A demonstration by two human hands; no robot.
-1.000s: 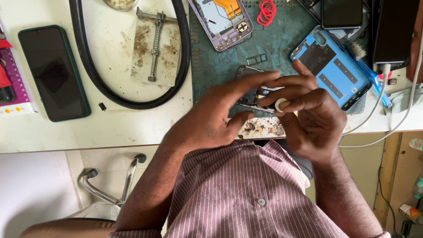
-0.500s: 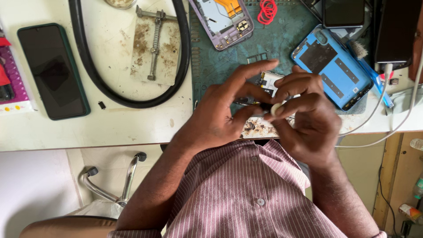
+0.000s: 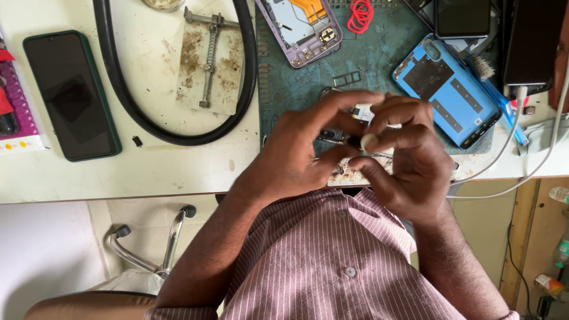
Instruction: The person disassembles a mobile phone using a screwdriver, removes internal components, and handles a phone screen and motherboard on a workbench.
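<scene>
From the head camera we see our left hand [image 3: 296, 151] and right hand [image 3: 403, 157] meet over the green work mat [image 3: 308, 77], just above the table's near edge. Both pinch a small dark phone part [image 3: 335, 136], mostly hidden behind the fingers; the right hand also grips a thin tool with a pale round end [image 3: 368, 141]. We judge the part light, stiff and fragile, best held by its edges. The blue phone back cover [image 3: 447, 89] lies nearby.

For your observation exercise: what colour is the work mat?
Dark green mat, best in the head view.
</scene>
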